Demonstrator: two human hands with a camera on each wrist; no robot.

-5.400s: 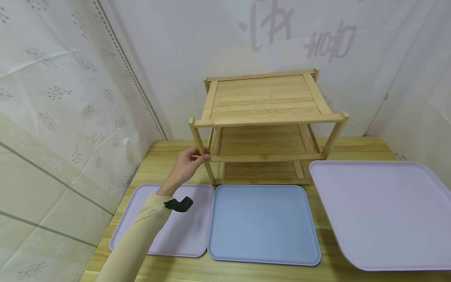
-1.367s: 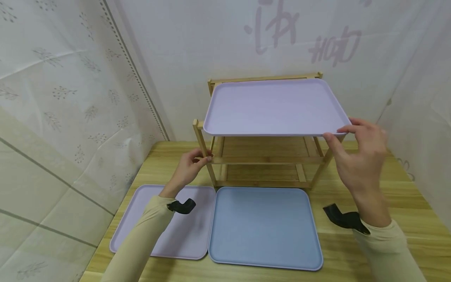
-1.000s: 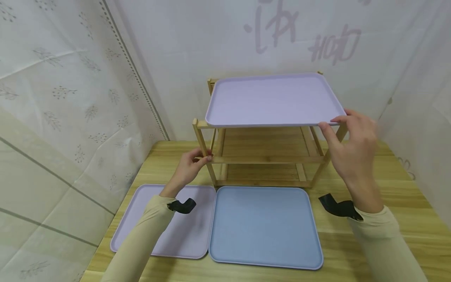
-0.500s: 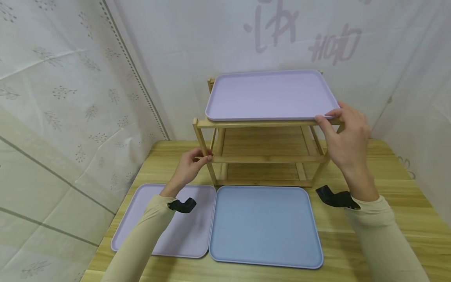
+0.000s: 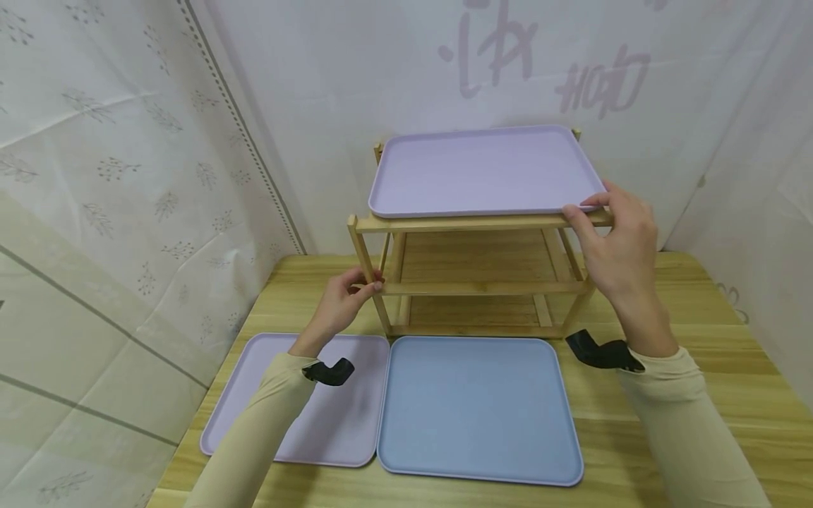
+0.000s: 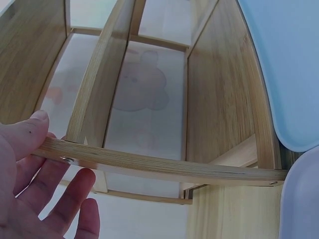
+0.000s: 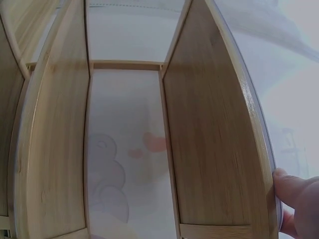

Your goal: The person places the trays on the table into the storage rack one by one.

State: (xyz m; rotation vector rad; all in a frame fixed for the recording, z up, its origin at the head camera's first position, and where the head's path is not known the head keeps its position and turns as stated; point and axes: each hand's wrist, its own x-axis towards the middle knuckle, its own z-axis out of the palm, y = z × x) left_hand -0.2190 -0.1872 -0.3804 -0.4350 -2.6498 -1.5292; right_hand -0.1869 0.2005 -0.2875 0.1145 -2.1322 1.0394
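A light wooden rack with three shelves [image 5: 483,288] stands on the table. On its top shelf lies a lilac tray [image 5: 483,173], its front edge near the front rail. My right hand [image 5: 619,243] pinches the tray's front right corner between thumb and fingers. In the right wrist view, only part of that hand [image 7: 296,196] shows, at the tray's edge beside the top shelf. My left hand [image 5: 339,300] holds the rack's left front leg at middle-shelf height. The left wrist view shows the thumb [image 6: 25,137] on one side of that leg [image 6: 164,167] and fingers on the other.
In front of the rack a blue tray [image 5: 479,409] lies flat on the wooden table [image 5: 718,339]. Left of it, edge to edge, lies another lilac tray [image 5: 343,423], partly under my left forearm. A white printed curtain [image 5: 305,106] hangs behind the rack.
The lilac tray has come from the right onto the rack's top and slid back. My right hand came into view with it, moving back and slightly left. My left hand has kept its hold.
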